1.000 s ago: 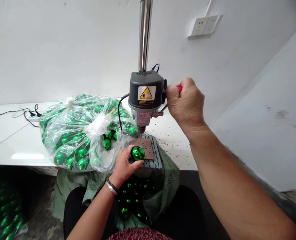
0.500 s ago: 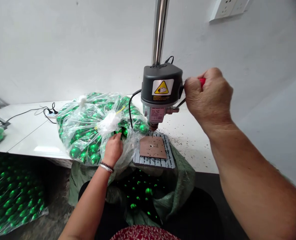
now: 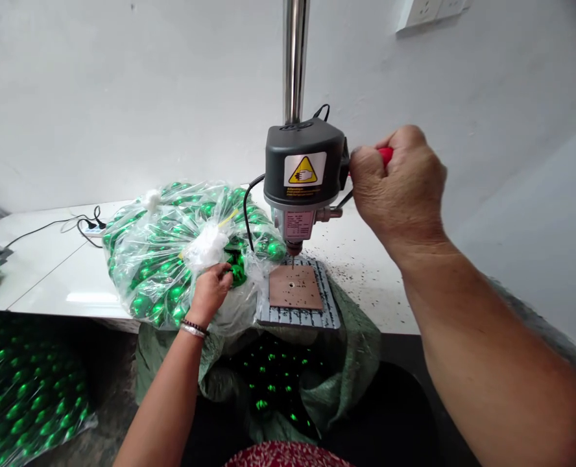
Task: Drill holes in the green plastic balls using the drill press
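My right hand (image 3: 401,188) is wrapped around the red handle (image 3: 385,155) on the side of a small bench drill press (image 3: 305,162). Its thin bit (image 3: 292,262) points down over a brown square plate (image 3: 295,295) with a small hole in the middle, apart from it. My left hand (image 3: 213,288) is at the torn opening of a clear plastic bag (image 3: 205,250) full of shiny green balls. Its fingers are closed against a shiny green ball (image 3: 238,274) at that opening; the fingertips are partly hidden.
Dark shavings lie on the white table (image 3: 375,279) right of the drill's grooved base (image 3: 329,308). An open green woven sack (image 3: 341,383) with green balls hangs below the table edge. Another bag of balls (image 3: 25,383) stands lower left. Black cords (image 3: 45,227) cross the table.
My left hand has drawn back slightly toward me, and a green ball now shows more clearly by its fingers. My right hand stays on the handle. The whole view has shifted a little.
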Motion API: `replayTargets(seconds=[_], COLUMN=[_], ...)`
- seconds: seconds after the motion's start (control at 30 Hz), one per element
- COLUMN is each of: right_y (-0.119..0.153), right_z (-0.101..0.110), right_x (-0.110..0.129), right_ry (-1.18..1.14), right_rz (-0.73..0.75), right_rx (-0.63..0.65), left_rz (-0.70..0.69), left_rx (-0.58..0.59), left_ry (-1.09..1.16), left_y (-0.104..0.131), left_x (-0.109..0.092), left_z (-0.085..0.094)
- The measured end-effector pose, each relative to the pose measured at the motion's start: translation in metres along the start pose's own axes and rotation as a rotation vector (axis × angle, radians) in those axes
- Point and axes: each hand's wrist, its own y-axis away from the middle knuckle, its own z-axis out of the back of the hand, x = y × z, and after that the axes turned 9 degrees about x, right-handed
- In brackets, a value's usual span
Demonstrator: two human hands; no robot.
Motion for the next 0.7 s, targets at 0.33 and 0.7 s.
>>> replayTargets(seconds=[0.33, 0.7], right_y=[0.001, 0.002], right_z=[0.001, 0.002], right_x=[0.005, 0.005], right_ry=[0.0, -0.033], right_rz=[-0.073, -0.066], right_rx=[0.038, 0.021], left_rz=[-0.05, 0.023], left_rx=[0.074, 0.067], left_ry=[-0.078, 0.323], left_y=[-0.013, -0.012], left_x=[0.008, -0.003], left_z=[-0.013, 0.005])
